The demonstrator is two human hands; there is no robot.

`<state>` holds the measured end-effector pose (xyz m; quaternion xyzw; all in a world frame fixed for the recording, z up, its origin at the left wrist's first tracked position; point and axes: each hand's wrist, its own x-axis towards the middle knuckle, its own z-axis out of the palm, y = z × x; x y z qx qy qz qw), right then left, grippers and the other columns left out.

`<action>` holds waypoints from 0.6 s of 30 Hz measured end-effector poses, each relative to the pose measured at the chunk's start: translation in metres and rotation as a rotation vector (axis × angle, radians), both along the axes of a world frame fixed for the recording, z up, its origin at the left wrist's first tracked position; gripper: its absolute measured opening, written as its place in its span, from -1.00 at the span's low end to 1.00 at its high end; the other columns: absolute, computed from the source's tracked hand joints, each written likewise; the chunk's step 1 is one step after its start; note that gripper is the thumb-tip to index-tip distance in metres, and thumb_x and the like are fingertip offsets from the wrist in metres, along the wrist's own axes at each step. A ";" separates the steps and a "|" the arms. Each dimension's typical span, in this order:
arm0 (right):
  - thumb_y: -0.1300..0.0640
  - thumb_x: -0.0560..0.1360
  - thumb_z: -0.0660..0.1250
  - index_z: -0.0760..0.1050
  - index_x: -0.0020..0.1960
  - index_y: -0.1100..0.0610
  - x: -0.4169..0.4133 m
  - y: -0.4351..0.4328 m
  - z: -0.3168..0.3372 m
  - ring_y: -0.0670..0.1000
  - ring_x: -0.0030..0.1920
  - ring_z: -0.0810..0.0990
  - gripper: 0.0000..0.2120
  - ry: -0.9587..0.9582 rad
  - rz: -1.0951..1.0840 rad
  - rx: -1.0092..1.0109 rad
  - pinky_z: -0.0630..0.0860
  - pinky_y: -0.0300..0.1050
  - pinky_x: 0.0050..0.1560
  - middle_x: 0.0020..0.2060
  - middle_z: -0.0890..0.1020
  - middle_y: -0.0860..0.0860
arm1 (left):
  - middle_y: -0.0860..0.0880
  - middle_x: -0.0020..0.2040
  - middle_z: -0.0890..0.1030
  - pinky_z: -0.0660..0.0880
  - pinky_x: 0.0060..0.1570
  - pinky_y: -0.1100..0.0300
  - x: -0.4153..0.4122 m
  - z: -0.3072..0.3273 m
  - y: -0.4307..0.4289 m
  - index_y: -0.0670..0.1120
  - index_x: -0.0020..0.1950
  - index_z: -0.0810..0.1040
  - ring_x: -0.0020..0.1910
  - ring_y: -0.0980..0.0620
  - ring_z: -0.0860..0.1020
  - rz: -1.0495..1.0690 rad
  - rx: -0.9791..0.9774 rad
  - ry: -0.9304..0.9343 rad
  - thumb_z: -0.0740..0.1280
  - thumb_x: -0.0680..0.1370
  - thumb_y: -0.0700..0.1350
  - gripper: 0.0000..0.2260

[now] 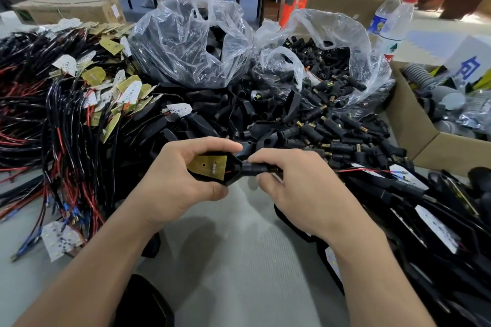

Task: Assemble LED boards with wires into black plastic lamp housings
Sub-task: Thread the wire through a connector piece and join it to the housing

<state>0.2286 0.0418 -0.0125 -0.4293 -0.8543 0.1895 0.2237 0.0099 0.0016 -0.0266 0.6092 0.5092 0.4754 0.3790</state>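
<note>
Fingers of the left hand are curled round a black lamp housing at frame centre, with the LED board seated gold side up. The cylindrical connector at its neck is pinched by the right hand. The red wire trailing right could be nipped or torn from the board if the connector is forced. Loose connectors are heaped behind.

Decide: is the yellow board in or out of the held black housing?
In. The yellow board lies inside the black housing in the left hand; its rim frames it.
</note>
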 end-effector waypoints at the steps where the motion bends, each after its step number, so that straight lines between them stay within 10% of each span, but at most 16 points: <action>1: 0.13 0.55 0.31 0.58 0.07 -0.13 -0.002 -0.001 -0.001 -0.13 -0.25 0.52 -0.80 -0.001 -0.005 0.010 0.37 -0.25 -0.28 -0.34 0.59 -0.12 | 0.02 0.06 0.72 0.57 0.00 0.28 0.000 -0.001 0.000 0.17 0.13 0.72 -0.02 0.07 0.68 0.004 0.005 0.007 0.57 0.21 -0.29 -0.44; 18: 0.09 0.41 0.46 0.66 0.02 -0.13 -0.006 -0.004 0.002 -0.15 -0.19 0.41 -0.79 0.220 -0.175 0.244 0.33 -0.31 -0.08 -0.31 0.59 -0.21 | -0.10 -0.06 0.76 0.62 -0.05 0.26 -0.008 0.001 0.004 0.04 0.00 0.78 -0.08 0.02 0.71 0.209 -0.009 -0.256 0.48 0.44 -0.29 -0.73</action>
